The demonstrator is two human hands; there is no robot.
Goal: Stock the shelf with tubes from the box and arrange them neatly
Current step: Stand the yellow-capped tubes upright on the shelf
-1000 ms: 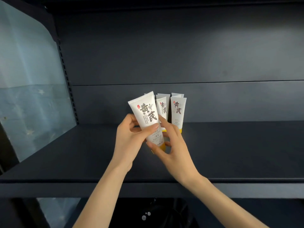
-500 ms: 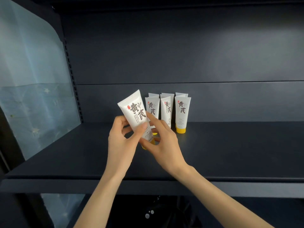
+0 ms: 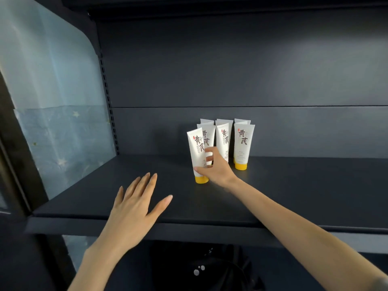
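A white tube with a yellow cap [image 3: 197, 152] stands cap-down on the dark shelf [image 3: 105, 194], slightly tilted, in front of the left column of tubes. My right hand [image 3: 216, 166] grips it near its lower half with thumb and fingers. Behind it stand several matching tubes [image 3: 243, 143] in neat rows near the back panel. My left hand [image 3: 134, 208] hovers above the shelf's front, fingers spread and holding nothing. The box is not in view.
The shelf's back panel [image 3: 273, 80] rises behind the tubes. A pale blue side panel [image 3: 52, 101] closes the left end, beside a slotted upright [image 3: 108, 106]. The shelf's front edge [image 3: 189, 232] runs below my left hand. A dark space lies under the shelf.
The tube has gone from both hands in the air down onto the shelf in front of the group. My left hand has let go and drawn back toward the front edge.
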